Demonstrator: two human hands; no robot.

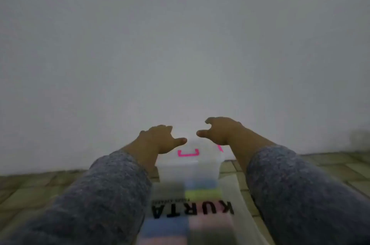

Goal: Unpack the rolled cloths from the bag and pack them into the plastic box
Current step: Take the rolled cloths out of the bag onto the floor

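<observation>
A clear plastic box (190, 170) with a pink handle on its lid stands on the floor against the wall. In front of it lies a see-through bag (230, 188) printed "KURTA", with several rolled cloths (202, 192) in blue, yellow-green, pink and grey showing through it. My left hand (160, 140) hovers over the box's left side, fingers apart, holding nothing. My right hand (218, 130) hovers over the box's right side, fingers curled apart, also holding nothing. Both forearms wear grey-blue sleeves. The whole frame is blurred.
A plain pale wall (180, 44) fills the upper part of the view right behind the box. The floor (40, 188) is tiled in greenish-beige squares and extends left and right of the bag.
</observation>
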